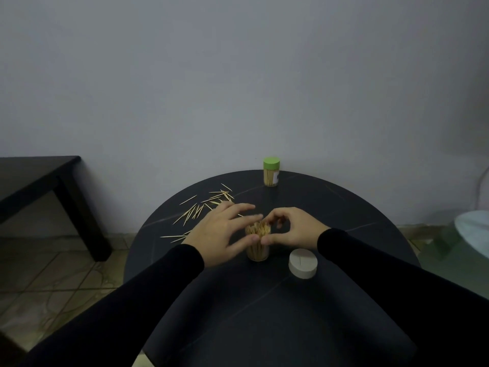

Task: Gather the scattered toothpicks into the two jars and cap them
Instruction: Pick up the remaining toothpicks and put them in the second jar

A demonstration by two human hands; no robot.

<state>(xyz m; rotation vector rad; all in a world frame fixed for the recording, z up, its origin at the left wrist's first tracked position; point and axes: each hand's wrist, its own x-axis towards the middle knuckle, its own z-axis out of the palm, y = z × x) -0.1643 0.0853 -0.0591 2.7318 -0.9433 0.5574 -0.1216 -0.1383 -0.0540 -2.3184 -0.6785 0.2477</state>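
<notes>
Both hands meet over an open jar (pixel 257 250) of toothpicks at the round black table's (pixel 344 207) centre: the left hand (pixel 219 231) spread, fingers extended, the right hand (pixel 293 229) curled at the rim (whether it pinches anything is unclear). Loose toothpicks (pixel 201 207) lie behind the left hand; a white cap (pixel 303 263) sits near right, a green-capped jar (pixel 271 172) at the far edge.

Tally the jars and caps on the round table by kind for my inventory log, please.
Jars: 2, the capped jar at the far edge and the open jar between the hands.
Caps: 2, the green cap on the far jar and the white cap lying loose.
Total: 4
</notes>
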